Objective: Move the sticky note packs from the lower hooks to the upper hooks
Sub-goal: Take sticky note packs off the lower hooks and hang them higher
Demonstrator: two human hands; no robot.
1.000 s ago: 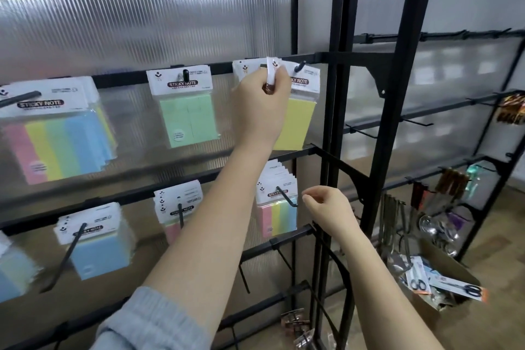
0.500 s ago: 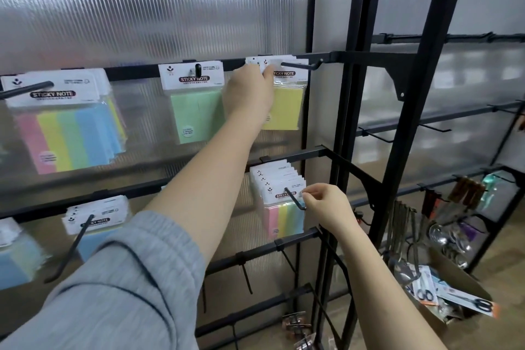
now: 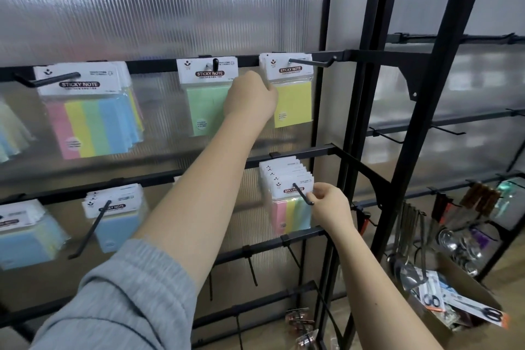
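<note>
Cardboard box (image 3: 466, 293) at lower right holds carded scissors (image 3: 480, 311).

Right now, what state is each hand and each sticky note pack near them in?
left hand: fingers curled at the yellow pack's edge
right hand: pinching the front striped pack
yellow pack: hung on upper hook
green pack: hung on upper hook
striped packs: a stack hanging on lower hook
</note>
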